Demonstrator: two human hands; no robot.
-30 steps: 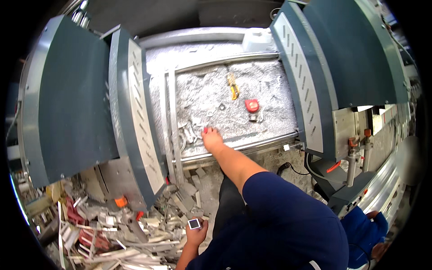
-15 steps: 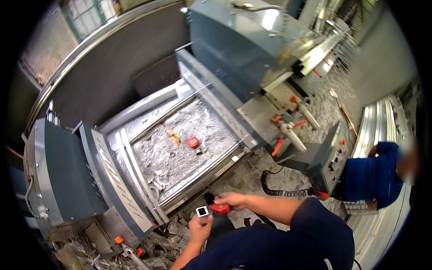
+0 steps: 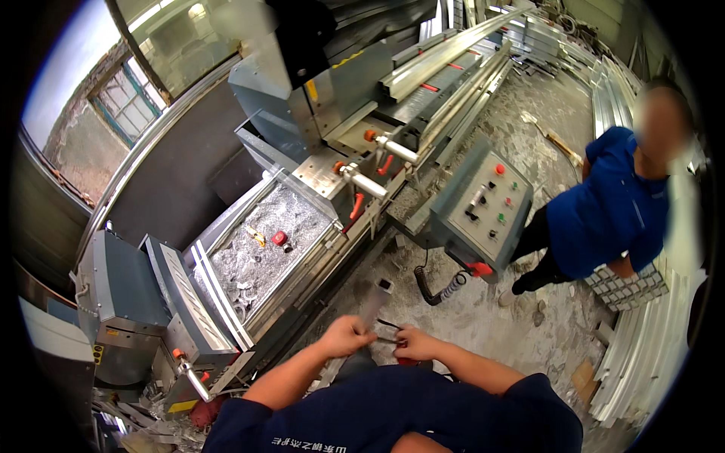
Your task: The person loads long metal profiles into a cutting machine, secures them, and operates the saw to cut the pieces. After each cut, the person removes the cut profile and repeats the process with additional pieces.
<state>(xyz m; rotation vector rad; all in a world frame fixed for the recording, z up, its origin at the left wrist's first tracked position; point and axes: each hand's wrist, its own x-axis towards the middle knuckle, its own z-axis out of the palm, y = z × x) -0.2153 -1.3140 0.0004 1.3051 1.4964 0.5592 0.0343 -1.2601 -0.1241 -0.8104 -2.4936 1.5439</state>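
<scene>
Aluminium profile offcut [image 3: 375, 300], short hollow grey piece, sits in my left hand [image 3: 346, 335]. Fingers are curled tight round its lower end and the open square end points up and away from me. Right hand [image 3: 412, 344] is just beside the left, loosely closed, pinching something thin and dark [image 3: 387, 325] between the two hands. Can't tell what it is, or whether there's a red object under that hand.

My read: both hands are working on the offcut at chest level, above the floor. To do it well, keep the left grip low and firm so the piece doesn't twist, and keep the right hand's fingers off the cut end, since the edges are likely sharp.

Surroundings:
- Cutting machine's chip tray [image 3: 257, 260] to my left-front, full of silvery swarf, with a red-capped item [image 3: 279, 238] and a small yellow piece [image 3: 257, 235] lying on the chips.
- Grey guard doors [image 3: 162, 283] hinged open beside the tray.
- Grey control box [image 3: 477, 208] with red and green buttons straight ahead, coiled black cable [image 3: 438, 287] hanging below it.
- Long aluminium profiles [image 3: 453, 53] on the machine's feed bed, more stacked along the right wall [image 3: 657, 347].
- Co-worker in blue jacket [image 3: 604, 204] standing to the right, well apart from my hands.
- Floor [image 3: 491, 332] littered with chips and scraps. That's a trip and slip risk near my feet.
</scene>
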